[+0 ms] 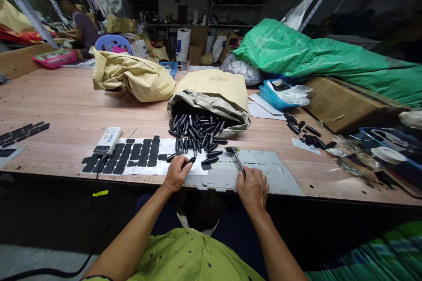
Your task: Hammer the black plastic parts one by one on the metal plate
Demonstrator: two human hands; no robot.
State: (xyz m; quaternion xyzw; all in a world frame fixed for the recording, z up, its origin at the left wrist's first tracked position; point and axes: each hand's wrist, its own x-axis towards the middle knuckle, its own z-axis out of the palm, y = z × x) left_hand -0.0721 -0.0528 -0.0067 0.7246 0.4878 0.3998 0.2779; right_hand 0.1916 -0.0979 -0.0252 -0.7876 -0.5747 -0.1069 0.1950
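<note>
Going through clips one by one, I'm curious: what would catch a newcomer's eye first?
Probably the big green plastic sack, sprawling across the back right. Next, the open tan sack near the centre, with black tapered parts heaped at its mouth. Then the small hammer in the right grip.

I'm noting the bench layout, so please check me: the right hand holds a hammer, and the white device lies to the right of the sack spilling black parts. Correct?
Not quite: the head view shows the white device to the left of the sack spilling black parts. The right hand does hold a hammer.
</note>
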